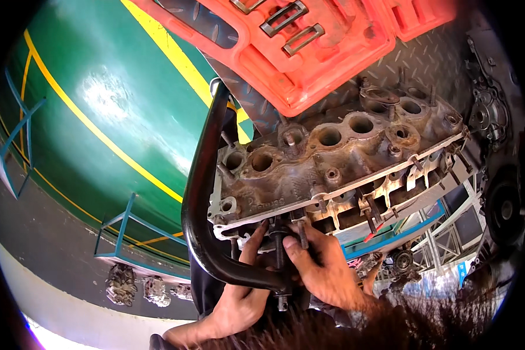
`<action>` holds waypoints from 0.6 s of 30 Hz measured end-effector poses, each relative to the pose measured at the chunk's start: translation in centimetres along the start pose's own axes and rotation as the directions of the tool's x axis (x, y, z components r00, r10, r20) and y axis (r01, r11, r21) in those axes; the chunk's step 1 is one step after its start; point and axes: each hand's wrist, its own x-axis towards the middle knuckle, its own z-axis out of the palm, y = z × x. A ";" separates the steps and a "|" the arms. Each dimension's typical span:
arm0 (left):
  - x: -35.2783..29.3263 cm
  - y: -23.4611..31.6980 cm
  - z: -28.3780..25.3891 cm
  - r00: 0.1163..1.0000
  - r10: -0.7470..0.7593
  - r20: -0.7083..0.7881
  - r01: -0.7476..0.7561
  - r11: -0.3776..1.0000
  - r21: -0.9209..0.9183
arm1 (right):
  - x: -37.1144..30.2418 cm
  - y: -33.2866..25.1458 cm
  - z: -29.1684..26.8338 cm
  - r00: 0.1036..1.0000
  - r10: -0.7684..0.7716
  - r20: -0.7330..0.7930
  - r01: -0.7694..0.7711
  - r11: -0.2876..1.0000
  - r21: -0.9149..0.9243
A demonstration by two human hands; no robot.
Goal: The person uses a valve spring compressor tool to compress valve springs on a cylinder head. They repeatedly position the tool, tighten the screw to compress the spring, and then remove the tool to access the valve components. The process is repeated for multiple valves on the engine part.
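Note:
A worn metal cylinder head with round ports along its top stands tilted in front of me. Around its left end curves a black C-shaped valve spring compressor, its threaded screw pointing up at the head's near side. My left hand is closed behind the compressor's lower arm, one finger reaching up beside the screw. Closed at the screw's right side is my right hand, its thumb alongside the thread near a stud. Both hands' other fingertips are partly hidden by the compressor and the head.
Beyond the head, an open red tool case holding metal adapter frames rests on a dark tread-plate surface. Dark engine parts line the right. Blue metal stands and engines sit across the green floor.

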 end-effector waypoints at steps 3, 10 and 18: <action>-0.1 -0.2 -0.1 1.000 -0.020 -0.017 0.020 1.000 -0.009 | -0.1 -0.5 -0.1 0.999 0.025 0.019 -0.024 0.999 -0.035; 0.0 -0.5 0.5 0.996 -0.028 -0.079 0.025 0.999 -0.038 | -0.1 -1.0 -0.6 0.998 0.021 0.061 -0.015 0.995 -0.097; -0.1 -1.0 0.2 0.997 -0.023 -0.072 0.016 0.995 -0.097 | -0.1 -0.7 -1.0 0.994 0.042 0.103 -0.033 0.996 -0.086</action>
